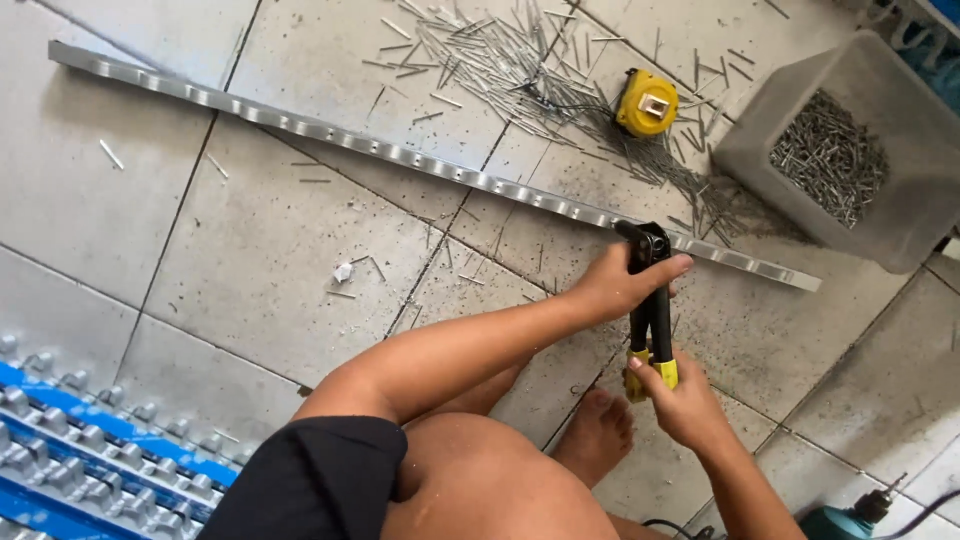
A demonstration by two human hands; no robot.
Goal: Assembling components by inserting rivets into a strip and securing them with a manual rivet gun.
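Observation:
A black hand riveter (651,300) with yellow grip ends stands nose-down on a long perforated metal strip (400,155) that lies diagonally across the tiled floor. My left hand (620,282) wraps around the riveter near its head, where it meets the strip. My right hand (680,400) grips the yellow handle ends lower down. My knee and bare foot (598,432) rest on the tiles just below the tool.
A yellow tape measure (646,102) lies among several scattered spent rivet stems (500,60). A grey plastic tub (850,150) of rivets sits at the right. Blue and metal parts (90,450) fill the lower left corner. A power drill (850,520) shows at the bottom right.

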